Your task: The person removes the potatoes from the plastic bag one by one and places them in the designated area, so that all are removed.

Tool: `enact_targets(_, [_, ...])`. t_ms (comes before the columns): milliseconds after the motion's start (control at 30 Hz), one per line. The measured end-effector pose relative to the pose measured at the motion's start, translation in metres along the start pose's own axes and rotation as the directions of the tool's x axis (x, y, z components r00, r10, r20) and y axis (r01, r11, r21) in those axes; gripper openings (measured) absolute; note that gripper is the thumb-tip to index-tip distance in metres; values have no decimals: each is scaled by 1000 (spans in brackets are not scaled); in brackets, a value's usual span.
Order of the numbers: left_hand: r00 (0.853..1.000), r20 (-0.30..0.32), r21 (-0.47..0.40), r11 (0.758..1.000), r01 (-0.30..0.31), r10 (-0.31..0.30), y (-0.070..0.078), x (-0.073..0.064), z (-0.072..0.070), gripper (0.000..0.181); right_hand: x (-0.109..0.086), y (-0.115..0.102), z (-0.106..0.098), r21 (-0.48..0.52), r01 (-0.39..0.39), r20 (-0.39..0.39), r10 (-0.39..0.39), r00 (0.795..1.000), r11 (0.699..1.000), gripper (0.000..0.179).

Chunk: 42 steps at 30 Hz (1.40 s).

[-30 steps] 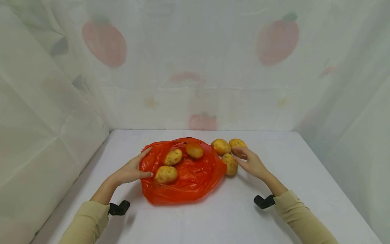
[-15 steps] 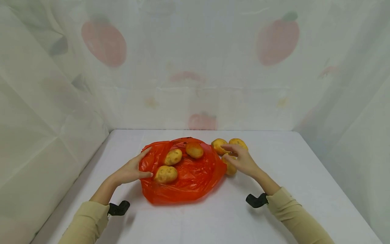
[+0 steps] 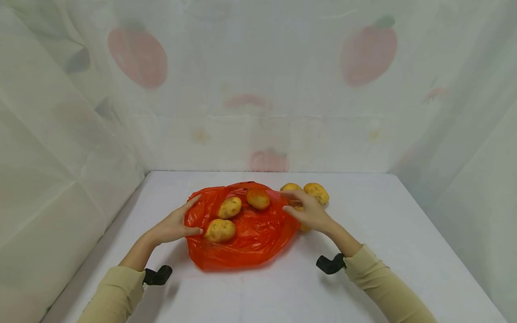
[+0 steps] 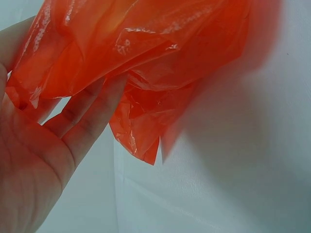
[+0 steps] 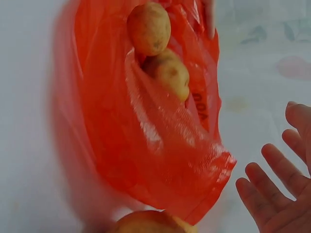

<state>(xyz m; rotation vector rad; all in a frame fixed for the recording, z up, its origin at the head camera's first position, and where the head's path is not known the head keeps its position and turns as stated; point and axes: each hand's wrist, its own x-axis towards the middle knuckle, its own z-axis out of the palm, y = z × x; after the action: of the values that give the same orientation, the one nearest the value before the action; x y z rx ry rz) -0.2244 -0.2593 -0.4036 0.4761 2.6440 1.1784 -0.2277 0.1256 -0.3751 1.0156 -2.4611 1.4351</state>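
Note:
A red plastic bag (image 3: 258, 237) lies with its mouth spread on the table, three potatoes (image 3: 220, 231) showing in it. My left hand (image 3: 173, 225) holds the bag's left edge, thumb in front; in the left wrist view its fingers (image 4: 92, 116) reach behind the thin film. My right hand (image 3: 311, 213) is at the bag's right edge, over the loose potatoes. The right wrist view shows that hand (image 5: 286, 189) with fingers spread and nothing in them, beside the bag's corner. Of three loose potatoes, one (image 3: 317, 193) shows fully; the other two are partly hidden by my right hand.
The bag and potatoes sit toward the back of a white-covered table (image 3: 250, 296). Pale curtains (image 3: 258, 89) with faded fruit prints stand behind and at both sides. A small black device (image 3: 331, 264) sticks out from each wrist.
My right hand has moved left, from the loose potatoes to the bag's right edge, uncovering the far right potato. My left hand and the bag stay in place.

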Motion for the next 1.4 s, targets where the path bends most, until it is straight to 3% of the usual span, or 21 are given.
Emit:
enact_targets(100, [1000,1,-2,1000,-2,2,0,0,0,92,3,-4,4,0,-11,10,11,1000,1000,38])
enact_targets(367, [1000,-1,1,1000,1,-1,1,-1,-1,91,15,27,26,-31,13,51,-11,999,999,43])
enact_targets(467, [1000,-1,3,1000,0,0,0,-1,-1,91,16,18,31,-73,-14,72,19,997,997,45])
enact_targets(667, [1000,0,1,1000,1,-1,0,0,0,91,17,-16,35,-30,-70,126,73,989,997,41])
enact_targets(733, [1000,2,-7,1000,3,-3,1,-1,0,92,20,-18,39,-15,-70,138,72,988,997,41])
enact_targets(1067, [1000,7,-23,1000,7,-7,9,-3,1,91,31,19,75,-42,-44,203,51,978,998,48])
enact_targets(1400, [1000,-3,-7,1000,-7,7,0,0,2,92,38,20,95,-37,-92,305,99,947,995,53])
